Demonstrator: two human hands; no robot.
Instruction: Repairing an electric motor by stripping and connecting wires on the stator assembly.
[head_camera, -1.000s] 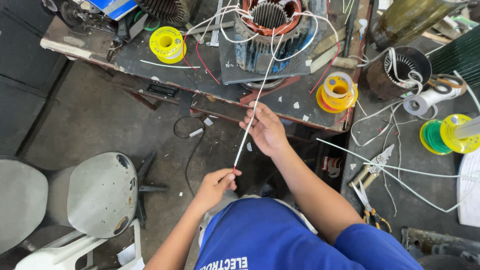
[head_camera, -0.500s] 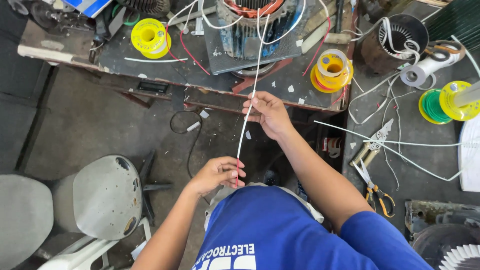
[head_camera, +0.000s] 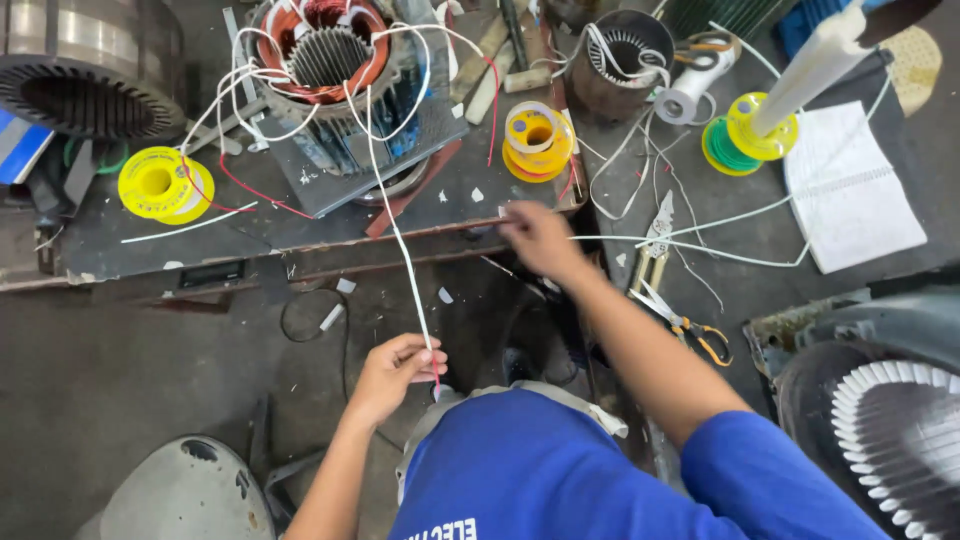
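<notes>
The white sleeved wire (head_camera: 398, 235) runs taut from the motor stator (head_camera: 335, 60) down to the left hand (head_camera: 395, 375), whose fingers pinch its end; keeping that tension steady seems wise. The right hand (head_camera: 540, 238), blurred, reaches the workbench (head_camera: 130, 250) edge, grip unclear. 2 yellow spools (head_camera: 160, 185) sit on the cluttered bench.

No pkgs, signs or screens; only white lettering (head_camera: 437, 527) on blue shirt, bottom centre.

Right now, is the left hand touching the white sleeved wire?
Touching. The head view shows the left hand pinching the white sleeved wire between its fingertips.
</notes>
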